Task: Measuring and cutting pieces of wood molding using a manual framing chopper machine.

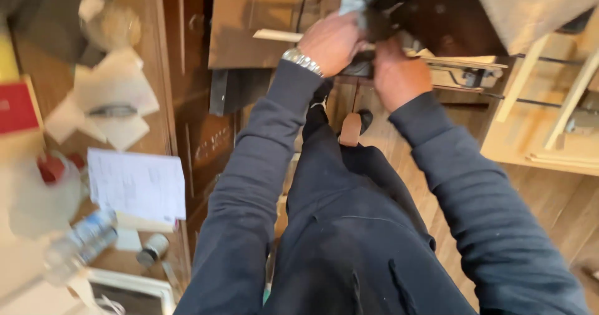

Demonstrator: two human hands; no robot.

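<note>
Wooden floor and dark cabinets surround the work, which looks still in progress: the left hand (331, 40) and the right hand (396, 78) are both closed around a dark metal tool (374, 21) pressed against the wooden panel (262, 21) above.

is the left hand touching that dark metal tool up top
Touching: the head view shows the left hand wrapped onto the dark metal tool, no gap between them.

Both arms in dark sleeves reach to the upper centre of the frame; left hand (332, 40) and right hand (399, 74) are curled, side by side.
</note>
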